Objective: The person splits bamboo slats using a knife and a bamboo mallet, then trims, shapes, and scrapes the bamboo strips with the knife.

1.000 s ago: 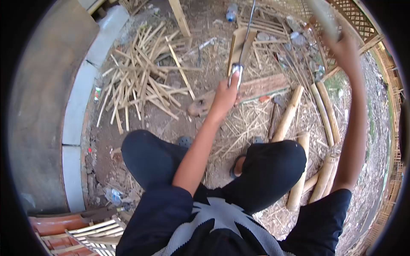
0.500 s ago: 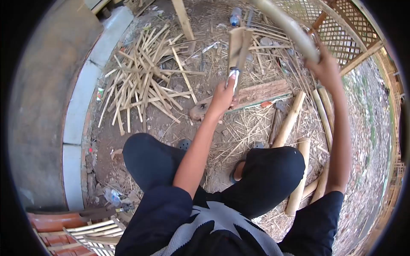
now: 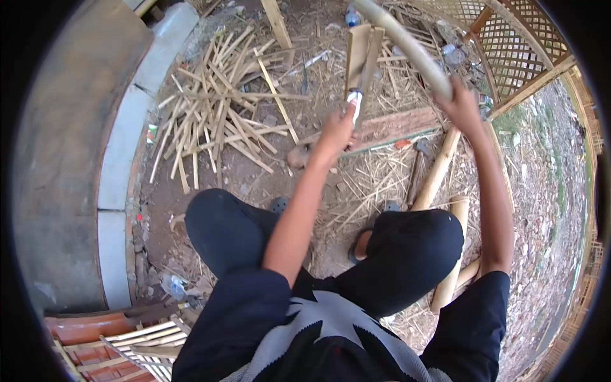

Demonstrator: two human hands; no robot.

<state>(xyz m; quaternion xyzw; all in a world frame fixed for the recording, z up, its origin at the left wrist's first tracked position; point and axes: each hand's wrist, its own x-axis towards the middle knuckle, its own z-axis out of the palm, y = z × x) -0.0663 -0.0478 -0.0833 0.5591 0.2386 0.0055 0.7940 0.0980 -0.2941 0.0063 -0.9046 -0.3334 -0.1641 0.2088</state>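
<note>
My left hand (image 3: pixel 337 135) is closed around the white-wrapped handle of a machete (image 3: pixel 354 98) in front of me. Its blade lines up with an upright piece of split bamboo (image 3: pixel 358 57), which stands just beyond the hand over a wooden plank (image 3: pixel 407 126). How deep the blade sits in the bamboo I cannot tell. My right hand (image 3: pixel 459 108), slightly blurred, grips the near end of a thick bamboo pole (image 3: pixel 407 46). The pole slants up and left, passing close to the top of the split bamboo; whether they touch is unclear.
A heap of thin bamboo strips (image 3: pixel 219 105) lies to the left. Thicker bamboo lengths (image 3: pixel 453 248) rest beside my right knee. A lattice panel (image 3: pixel 515 48) stands at the upper right, and a concrete ledge (image 3: pixel 113 178) runs along the left. Shavings litter the ground.
My right hand has swung left and slightly down with the bamboo pole, bringing it nearer the split bamboo. My left hand keeps its hold on the machete handle.
</note>
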